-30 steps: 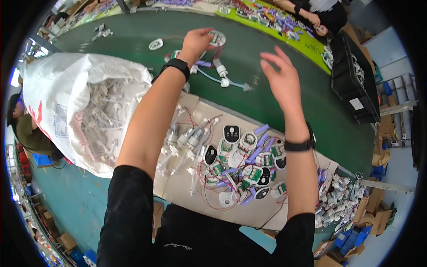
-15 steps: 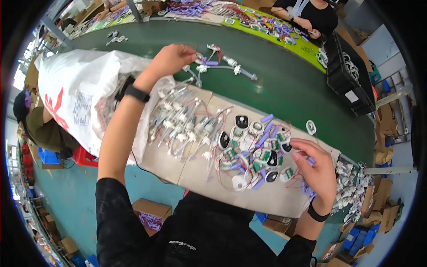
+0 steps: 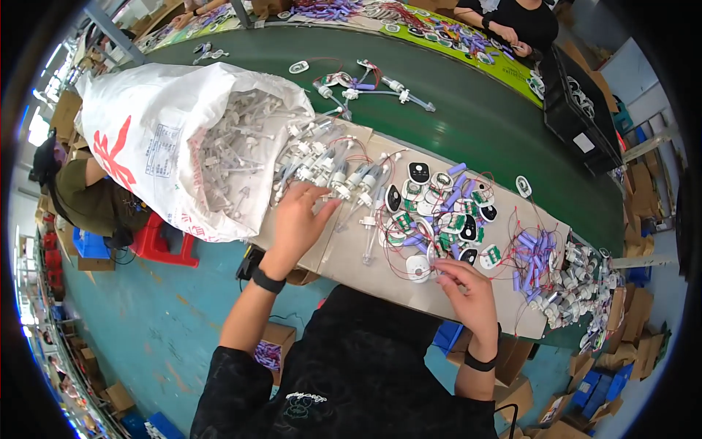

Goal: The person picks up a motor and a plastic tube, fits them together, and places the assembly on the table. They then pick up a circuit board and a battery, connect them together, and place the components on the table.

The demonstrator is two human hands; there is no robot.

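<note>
My left hand [image 3: 301,223] hovers at the near edge of a heap of clear plastic tubes with white fittings [image 3: 322,164], its thumb and fingers apart and nothing in them. My right hand [image 3: 468,296] is at the near side of a pile of white oval casings with green circuit boards and purple cylindrical cells. Its thumb and fingertips close on a white oval casing [image 3: 431,254], seen nearly edge-on. Next to these fingertips lies a round white casing [image 3: 418,268]. A black-faced casing [image 3: 419,173] lies at the pile's far side.
A white sack [image 3: 139,139] of clear tubes opens toward the left heap. On the green belt [image 3: 468,110] lie joined tubes [image 3: 376,91] and a loose oval casing [image 3: 299,66]. Purple wired cells [image 3: 534,256] lie to the right. A black crate [image 3: 578,124] stands near a co-worker at the far right.
My left hand has come down from the belt to the tube heap; an oval casing now shows on the belt. My right hand has moved left to the pile's near side.
</note>
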